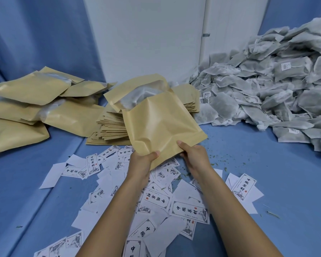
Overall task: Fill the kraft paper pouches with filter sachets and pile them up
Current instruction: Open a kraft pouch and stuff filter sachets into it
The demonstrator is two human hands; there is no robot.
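A kraft paper pouch (156, 115) is held up above the blue surface, its open mouth pointing away from me. Grey filter sachets (137, 98) show inside that mouth. My left hand (144, 160) grips the pouch's bottom left corner. My right hand (193, 151) grips the bottom edge on the right. A large heap of loose filter sachets (267, 89) lies at the right. Filled pouches (35, 101) are piled at the left. A stack of flat empty pouches (111, 127) sits behind the held pouch.
Many white printed label cards (187, 208) lie scattered on the blue cloth (276, 173) under my forearms. Small green crumbs dot the cloth at the right. A white wall panel (146, 38) stands behind, with blue curtain at both sides.
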